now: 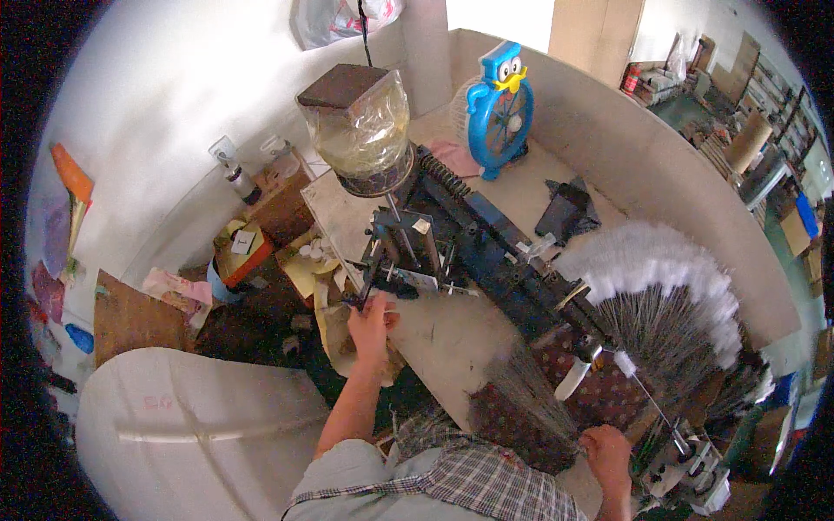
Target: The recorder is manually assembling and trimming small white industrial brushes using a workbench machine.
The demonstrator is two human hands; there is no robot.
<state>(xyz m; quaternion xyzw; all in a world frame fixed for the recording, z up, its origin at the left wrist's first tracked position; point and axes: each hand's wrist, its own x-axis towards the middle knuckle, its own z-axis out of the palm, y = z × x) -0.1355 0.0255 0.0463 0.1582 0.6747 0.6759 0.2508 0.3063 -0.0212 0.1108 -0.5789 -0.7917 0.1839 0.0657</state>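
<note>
My left hand [372, 326] reaches to the front of a black bench machine [486, 234], its fingers curled beside a small black lever [369, 273]. What those fingers hold is hidden. Down at the right, my right hand [605, 451] is closed at the near end of a bundle of thin grey wires [534, 399], its fingertips pressed on the wire ends. The wires lie on a dark patterned cloth [608, 395]. A small white-tufted brush [625, 363] on a wire stem sits at the machine's right end.
Finished-looking white brushes [660, 260] with wire stems fan out at the right. A plastic-wrapped hopper [354, 130] tops the machine. Behind stands a blue duck-shaped fan [499, 113]. A metal device [686, 478] is at lower right, an orange box [243, 256] at left, a pale board [191, 425] at lower left.
</note>
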